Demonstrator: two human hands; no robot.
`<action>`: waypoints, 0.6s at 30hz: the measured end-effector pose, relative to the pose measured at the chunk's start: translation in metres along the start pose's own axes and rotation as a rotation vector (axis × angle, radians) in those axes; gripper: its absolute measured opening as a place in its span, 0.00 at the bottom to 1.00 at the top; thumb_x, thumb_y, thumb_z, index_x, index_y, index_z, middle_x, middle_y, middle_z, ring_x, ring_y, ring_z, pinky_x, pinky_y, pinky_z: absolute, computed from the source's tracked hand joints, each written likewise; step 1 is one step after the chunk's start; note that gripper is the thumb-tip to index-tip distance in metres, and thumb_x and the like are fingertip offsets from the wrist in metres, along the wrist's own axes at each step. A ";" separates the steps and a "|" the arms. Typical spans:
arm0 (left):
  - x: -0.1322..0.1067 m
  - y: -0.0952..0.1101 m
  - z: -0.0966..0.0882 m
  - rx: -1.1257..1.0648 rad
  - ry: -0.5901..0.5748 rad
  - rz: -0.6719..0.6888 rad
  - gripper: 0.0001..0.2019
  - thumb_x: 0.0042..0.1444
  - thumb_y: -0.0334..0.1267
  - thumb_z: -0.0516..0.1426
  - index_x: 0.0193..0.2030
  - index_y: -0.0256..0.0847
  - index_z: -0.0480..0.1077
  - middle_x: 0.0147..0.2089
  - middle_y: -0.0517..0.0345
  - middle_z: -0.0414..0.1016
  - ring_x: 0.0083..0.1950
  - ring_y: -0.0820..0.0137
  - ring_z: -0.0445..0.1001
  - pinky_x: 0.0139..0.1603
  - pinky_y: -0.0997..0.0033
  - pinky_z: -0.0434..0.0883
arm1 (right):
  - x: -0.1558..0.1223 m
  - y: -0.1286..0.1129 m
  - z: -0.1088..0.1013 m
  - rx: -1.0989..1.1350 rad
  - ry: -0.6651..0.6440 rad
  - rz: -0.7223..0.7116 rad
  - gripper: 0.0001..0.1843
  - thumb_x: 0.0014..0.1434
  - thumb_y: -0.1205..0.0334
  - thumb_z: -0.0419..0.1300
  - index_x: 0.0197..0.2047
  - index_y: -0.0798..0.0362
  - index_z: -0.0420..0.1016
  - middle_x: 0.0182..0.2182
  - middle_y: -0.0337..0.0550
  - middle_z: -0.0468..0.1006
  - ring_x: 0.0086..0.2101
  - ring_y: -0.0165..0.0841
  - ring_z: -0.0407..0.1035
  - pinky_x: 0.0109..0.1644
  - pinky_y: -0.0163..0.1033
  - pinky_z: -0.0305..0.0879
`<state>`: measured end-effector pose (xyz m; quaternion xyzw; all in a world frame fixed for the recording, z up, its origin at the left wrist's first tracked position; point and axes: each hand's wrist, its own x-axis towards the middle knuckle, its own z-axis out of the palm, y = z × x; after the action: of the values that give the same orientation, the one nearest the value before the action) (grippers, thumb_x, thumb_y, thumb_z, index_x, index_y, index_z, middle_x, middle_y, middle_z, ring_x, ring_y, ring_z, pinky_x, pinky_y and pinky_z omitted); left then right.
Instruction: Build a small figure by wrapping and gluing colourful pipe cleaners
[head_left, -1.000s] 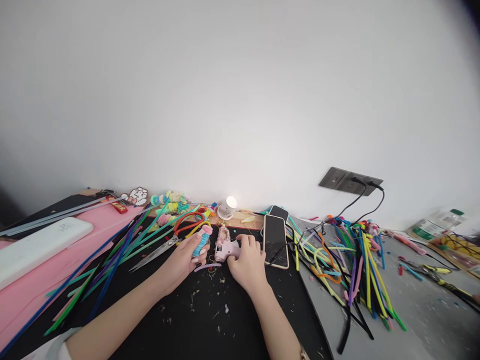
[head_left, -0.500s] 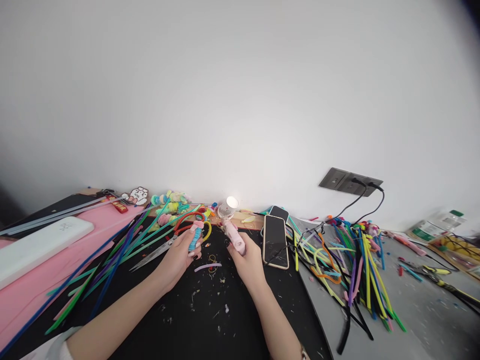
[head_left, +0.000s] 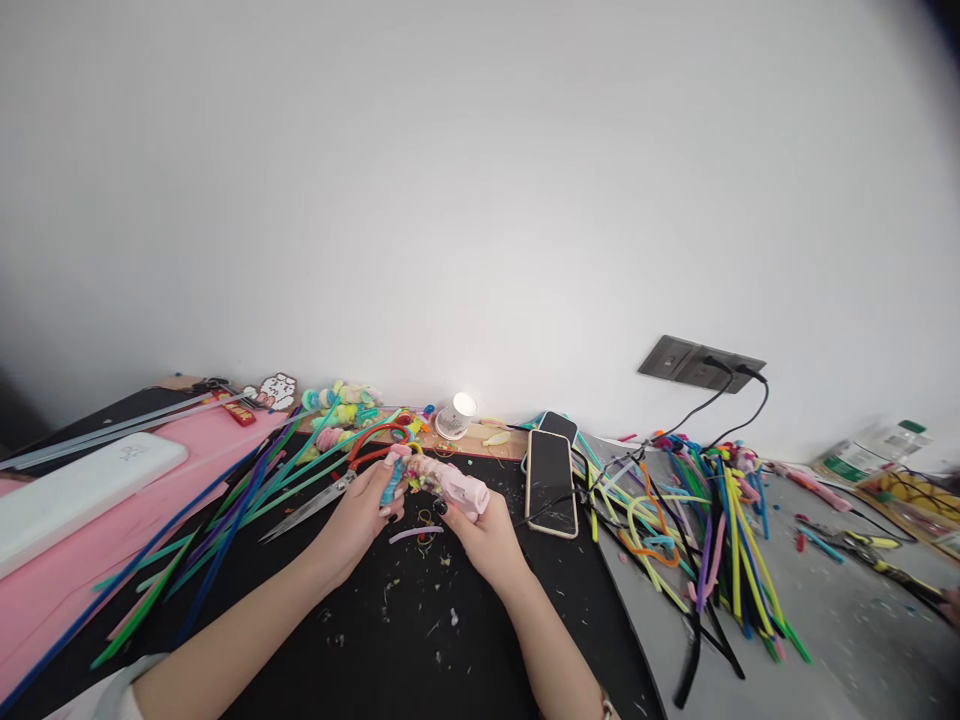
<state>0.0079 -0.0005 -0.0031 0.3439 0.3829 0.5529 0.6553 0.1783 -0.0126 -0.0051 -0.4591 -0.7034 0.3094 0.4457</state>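
My left hand is closed round a small blue and pink coiled pipe-cleaner piece, held upright above the black mat. My right hand grips a pink glue gun, lifted off the mat with its nozzle pointing left at the coiled piece. The nozzle tip sits right beside or against the piece; I cannot tell which. A short lilac pipe-cleaner scrap lies on the mat below my hands.
Red-handled scissors lie left of my hands among long pipe cleaners. Two phones lie to the right, then a tangled pipe-cleaner heap and cables to a wall socket. A lit candle stands behind. A white case rests on pink sheet.
My right hand picked the glue gun up from the mat and swung its nozzle left toward the coiled piece. My left hand raised the piece slightly and kept hold.
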 end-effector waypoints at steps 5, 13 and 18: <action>0.000 0.001 0.001 0.018 -0.007 -0.002 0.20 0.49 0.56 0.60 0.32 0.40 0.65 0.24 0.69 0.60 0.21 0.80 0.52 0.25 0.76 0.60 | 0.000 0.000 0.000 0.017 -0.003 -0.018 0.16 0.55 0.67 0.59 0.47 0.52 0.77 0.36 0.43 0.80 0.40 0.40 0.73 0.44 0.38 0.69; 0.002 -0.002 0.000 0.030 -0.001 0.006 0.19 0.50 0.56 0.60 0.31 0.40 0.65 0.24 0.68 0.60 0.21 0.80 0.52 0.26 0.75 0.60 | 0.000 -0.001 0.000 0.054 -0.013 -0.015 0.11 0.54 0.68 0.58 0.41 0.54 0.78 0.37 0.43 0.79 0.41 0.40 0.73 0.47 0.39 0.68; 0.000 0.000 0.000 0.053 0.013 0.013 0.19 0.51 0.56 0.58 0.28 0.41 0.64 0.24 0.67 0.60 0.21 0.78 0.52 0.26 0.73 0.60 | 0.000 0.001 0.000 0.052 -0.014 -0.013 0.18 0.55 0.68 0.58 0.49 0.54 0.76 0.40 0.44 0.80 0.43 0.40 0.73 0.48 0.39 0.67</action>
<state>0.0082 -0.0005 -0.0030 0.3600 0.3996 0.5492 0.6397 0.1783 -0.0123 -0.0056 -0.4406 -0.7014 0.3278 0.4545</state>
